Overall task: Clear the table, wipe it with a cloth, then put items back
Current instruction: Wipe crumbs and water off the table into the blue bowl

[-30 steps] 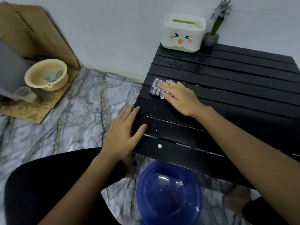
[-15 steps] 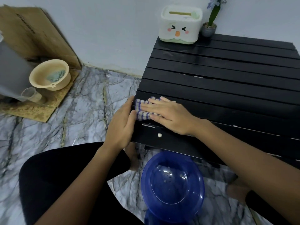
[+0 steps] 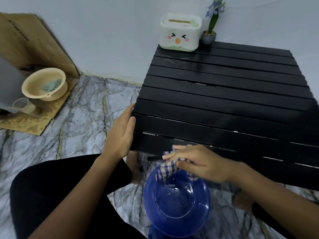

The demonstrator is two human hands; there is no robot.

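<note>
We are mid-wipe: our right hand (image 3: 198, 163) grips the blue-checked cloth (image 3: 166, 168) at the black slatted table (image 3: 224, 94) edge, over the blue plastic bowl (image 3: 176, 204). Our left hand (image 3: 120, 133) rests open against the side. White specks, tissue box (image 3: 180, 32) and flower pot (image 3: 208, 37) remain.

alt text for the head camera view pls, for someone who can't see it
A person's right hand holds a checked cloth over a blue bowl on the floor, at the near edge of a black slatted table. The left hand rests against the table's left edge; a tissue box and small potted plant stand at the back.
</note>
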